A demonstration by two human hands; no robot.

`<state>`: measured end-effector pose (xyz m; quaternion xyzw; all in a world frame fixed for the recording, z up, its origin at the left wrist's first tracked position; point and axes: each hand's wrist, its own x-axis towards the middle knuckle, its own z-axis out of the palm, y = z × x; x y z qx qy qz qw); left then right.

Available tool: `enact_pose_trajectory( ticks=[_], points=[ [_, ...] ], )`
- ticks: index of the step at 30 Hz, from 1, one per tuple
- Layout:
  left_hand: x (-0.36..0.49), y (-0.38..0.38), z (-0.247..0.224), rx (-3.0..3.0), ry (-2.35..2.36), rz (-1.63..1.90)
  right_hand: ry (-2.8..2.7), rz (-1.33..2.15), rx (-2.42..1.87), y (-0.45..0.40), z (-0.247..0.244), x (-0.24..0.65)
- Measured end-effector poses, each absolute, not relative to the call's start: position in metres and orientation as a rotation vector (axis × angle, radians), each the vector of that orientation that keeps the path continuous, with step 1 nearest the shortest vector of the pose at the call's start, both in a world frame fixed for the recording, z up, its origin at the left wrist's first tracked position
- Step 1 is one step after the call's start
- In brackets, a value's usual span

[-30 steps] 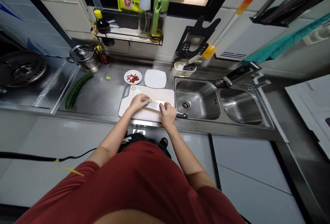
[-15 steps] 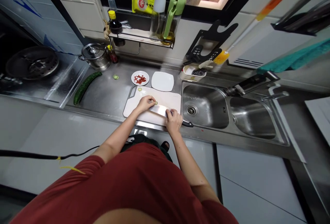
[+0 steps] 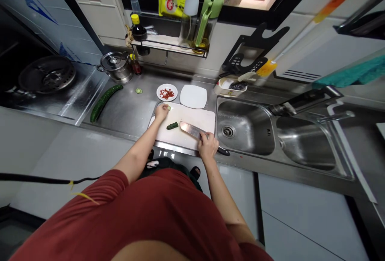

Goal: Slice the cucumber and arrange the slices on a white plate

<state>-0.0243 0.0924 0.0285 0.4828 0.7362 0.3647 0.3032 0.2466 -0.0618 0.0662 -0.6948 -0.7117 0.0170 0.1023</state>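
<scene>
My left hand (image 3: 161, 112) is at the upper left of the white cutting board (image 3: 192, 116), its fingers pinched at a small pale cucumber slice (image 3: 169, 108). My right hand (image 3: 208, 146) grips a kitchen knife (image 3: 190, 129), whose broad blade lies over the board and points left. The black handle end sticks out past my palm near the sink. Just left of the blade tip, a short dark-green piece of cucumber (image 3: 172, 126) rests on the board, apart from both hands.
Behind the board stand a plate of chopped red bits (image 3: 167, 92) and a white square plate (image 3: 193, 96). A whole cucumber (image 3: 105, 102) and some end slices (image 3: 138, 91) lie to the left. The double sink (image 3: 245, 128) adjoins the board's right side; a lidded pot (image 3: 116, 66) stands back left.
My left hand has moved up and left to the board's corner, away from the blade. The cucumber piece now shows on the board. My right hand still holds the knife.
</scene>
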Motion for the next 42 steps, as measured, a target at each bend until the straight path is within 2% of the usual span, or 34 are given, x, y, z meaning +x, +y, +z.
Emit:
enact_pose_trajectory(
  ticks=[6,28,37,42],
  points=[
    [-0.027,0.109,0.03,1.457,2.112,0.873,-2.063,0.058,-2.045,-0.061,0.061,0.248],
    [-0.029,0.104,0.013,1.687,2.11,0.929,-1.98,0.08,-2.029,-0.058,0.052,0.248],
    [-0.028,0.083,0.015,1.622,2.03,1.209,-1.859,0.259,-2.131,-0.057,0.058,0.244],
    [-0.018,0.049,0.016,1.629,1.98,1.243,-1.831,0.338,-2.16,-0.054,0.062,0.239]
  ],
)
